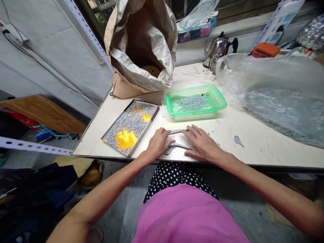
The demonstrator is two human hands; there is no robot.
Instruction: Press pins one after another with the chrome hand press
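Observation:
My left hand [159, 143] and my right hand [201, 143] rest near the front edge of the pale table [253, 135], on either side of a thin grey metal frame [177, 139]. The left fingers curl over the frame's left end. The right fingers lie flat and spread, with their tips touching the frame's upper bar. To the left lies a shallow metal tray [131, 126] with a yellow bottom, holding several small silvery pins. Just behind the hands stands a green plastic basket [195, 101] with more of the same pins.
An open brown paper sack [143, 47] stands at the back left. A large clear plastic bag [278, 94] covers the right side of the table. A steel kettle [217, 49] and a blue basket [196, 32] are at the back. A scrap [238, 140] lies right.

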